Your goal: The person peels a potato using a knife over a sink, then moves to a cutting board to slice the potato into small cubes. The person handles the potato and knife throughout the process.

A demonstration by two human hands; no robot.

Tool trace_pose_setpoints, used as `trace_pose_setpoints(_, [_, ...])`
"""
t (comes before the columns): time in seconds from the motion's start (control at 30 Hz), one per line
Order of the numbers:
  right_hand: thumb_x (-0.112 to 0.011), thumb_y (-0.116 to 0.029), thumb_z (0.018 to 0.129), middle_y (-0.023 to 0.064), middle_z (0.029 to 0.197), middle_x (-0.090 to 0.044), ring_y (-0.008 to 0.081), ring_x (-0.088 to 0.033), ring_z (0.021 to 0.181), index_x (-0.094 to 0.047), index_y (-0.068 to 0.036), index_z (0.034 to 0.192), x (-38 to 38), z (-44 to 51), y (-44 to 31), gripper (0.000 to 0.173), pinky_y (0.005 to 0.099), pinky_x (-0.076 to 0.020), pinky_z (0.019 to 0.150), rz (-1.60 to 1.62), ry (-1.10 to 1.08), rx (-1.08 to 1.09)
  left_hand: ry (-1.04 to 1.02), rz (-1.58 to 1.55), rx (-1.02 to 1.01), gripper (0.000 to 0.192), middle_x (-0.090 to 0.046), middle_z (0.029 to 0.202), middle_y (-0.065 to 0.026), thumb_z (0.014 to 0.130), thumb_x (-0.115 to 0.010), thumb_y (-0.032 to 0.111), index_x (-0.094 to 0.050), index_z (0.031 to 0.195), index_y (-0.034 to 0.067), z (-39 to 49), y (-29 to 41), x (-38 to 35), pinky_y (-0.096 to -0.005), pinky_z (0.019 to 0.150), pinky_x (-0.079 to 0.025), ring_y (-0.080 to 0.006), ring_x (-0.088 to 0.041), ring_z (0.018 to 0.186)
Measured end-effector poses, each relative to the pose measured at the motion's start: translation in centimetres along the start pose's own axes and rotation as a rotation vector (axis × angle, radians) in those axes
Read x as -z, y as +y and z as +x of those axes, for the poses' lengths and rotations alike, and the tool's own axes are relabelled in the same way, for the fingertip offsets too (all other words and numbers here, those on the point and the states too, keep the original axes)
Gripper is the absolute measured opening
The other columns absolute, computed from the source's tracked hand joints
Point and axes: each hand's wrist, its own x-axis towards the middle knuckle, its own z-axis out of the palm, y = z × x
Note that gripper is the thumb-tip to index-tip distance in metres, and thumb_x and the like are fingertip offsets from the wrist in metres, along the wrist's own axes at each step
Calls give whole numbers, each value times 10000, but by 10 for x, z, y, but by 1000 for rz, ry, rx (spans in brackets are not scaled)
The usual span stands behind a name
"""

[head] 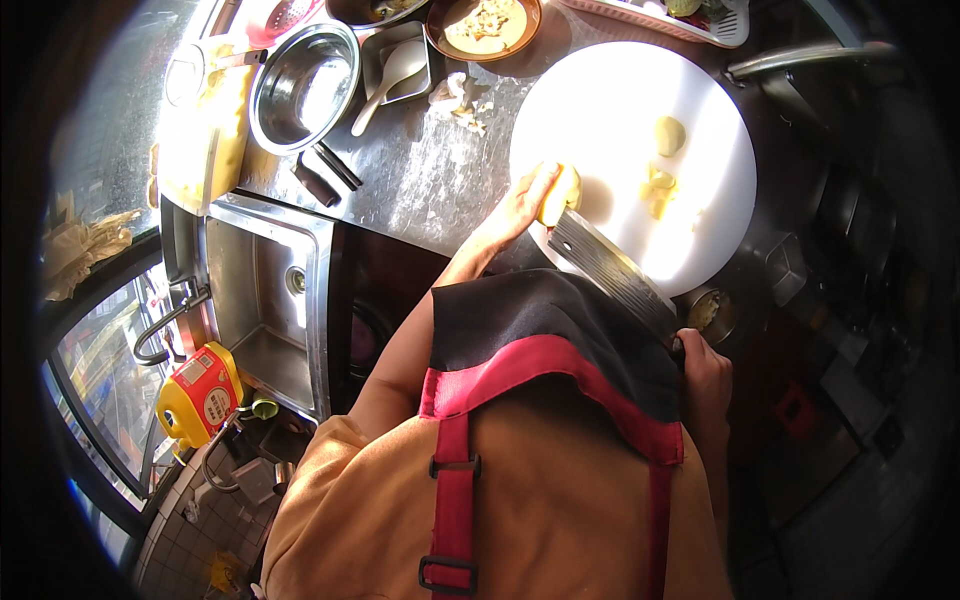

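Observation:
My left hand (519,207) grips a pale yellow, potato-like vegetable (565,193) at the left part of a round white cutting board (615,82). In my right hand (706,373) is the handle of a cleaver (616,268). Its broad blade slants up to the left, and the far end is at the lower side of the vegetable; I cannot tell whether it cuts in. Farther right on the board lie a rounded pale piece (670,136) and several smaller yellow chunks (660,190). Glare washes out much of the board.
Left of the board, the steel counter (420,180) holds a steel saucepan (304,90), a square tin (416,86) with a white spoon (394,81), and scraps (461,97). A brown-rimmed bowl (487,26) stands behind. A steel sink (262,300) is lower left; a metal container (709,315) sits right.

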Motion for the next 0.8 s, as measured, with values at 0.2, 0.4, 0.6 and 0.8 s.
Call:
trace_pose_setpoints(0.2, [-658, -89, 869, 219, 867, -668, 443, -668, 802, -565, -27, 990, -1, -2, 1, 166, 474, -524, 649, -12, -9, 4, -102, -26, 69, 492, -639, 1000, -51, 1084, -445, 453, -642, 1105, 3, 3, -5, 11, -271, 906, -445, -135, -567, 955])
trace_pose_setpoints(0.4, [-663, -100, 861, 201, 900, -682, 415, -684, 823, -553, -44, 1014, -7, -5, 8, 197, 474, -538, 671, -90, -44, 29, -109, 5, 96, 498, -638, 1005, -52, 1083, -442, 465, -638, 1118, 9, 6, -15, 14, -272, 920, -444, -135, -567, 964])
trace_pose_setpoints(0.6, [-616, -131, 898, 162, 876, -652, 376, -679, 817, -512, -45, 1004, -30, -13, 20, 172, 452, -537, 665, -162, -70, -14, 10, 52, 125, 530, -612, 1144, -95, 1071, -463, 484, -600, 1220, -6, -2, -3, 6, -309, 1000, -424, -182, -552, 1080])
trace_pose_setpoints(0.8, [-616, -160, 904, 147, 883, -671, 355, -708, 808, -512, -74, 1019, -54, -17, 26, 178, 432, -555, 641, -202, 1, -32, 196, 165, -275, 362, -572, 994, -115, 1109, -413, 350, -574, 1151, 29, 4, -39, 0, -349, 943, -444, -232, -556, 974])
